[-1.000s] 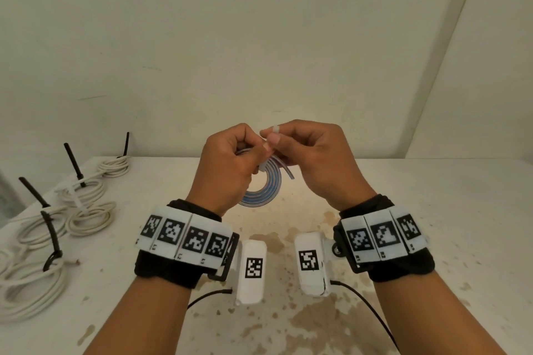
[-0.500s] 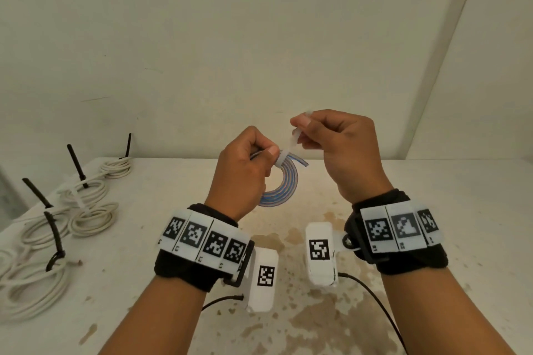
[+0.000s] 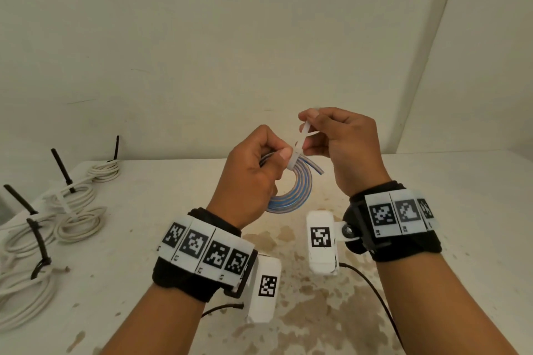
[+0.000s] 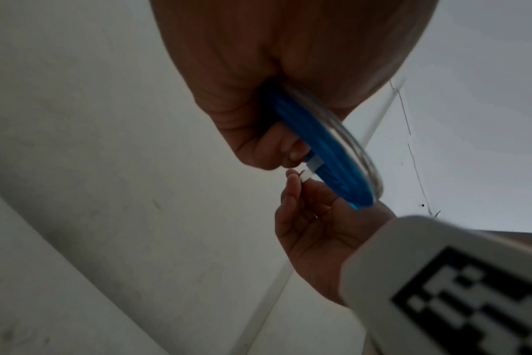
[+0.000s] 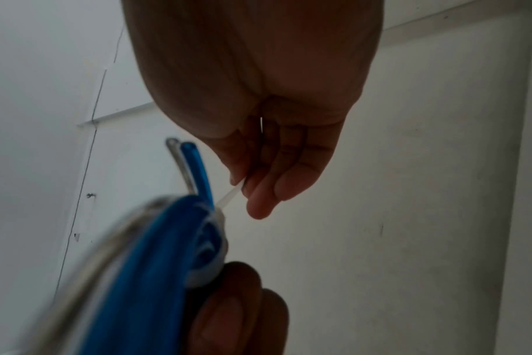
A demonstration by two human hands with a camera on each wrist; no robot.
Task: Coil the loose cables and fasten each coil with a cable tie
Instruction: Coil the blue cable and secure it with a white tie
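Item 1, nearest: wrist bands with white camera housings (image 3: 320, 242), each printed with black-and-white square marker patterns; no readable words or brand names anywhere in view.

Item 2: left hand (image 3: 251, 179), raised above the bench (image 3: 461, 239), fingers curled round a small blue-and-clear cable coil (image 3: 297, 190) and gripping it at its upper arc. One cut cable end sticks out just beyond the thumb.

Item 3: white cable tie (image 3: 298, 150), looped round the coil right beside the left thumb, its tail running up and away to the other hand.

Item 4: right hand (image 3: 343, 147), just beside and slightly above the left, pinching the tie's tail between thumb and fingertips (image 5: 258, 192).

Step in hand, by judgement: cinching the tie on this coil. The next move likely calls for a steady pull on the tail, away from the left hand, while that hand keeps the turns stacked flat so none slips out of the loop.

Item 5, far off to the left of the left hand: white cable coils (image 3: 75, 204) lying on the bench, with black ties (image 3: 62, 168) standing up from them and at least one pale tie; these look finished.
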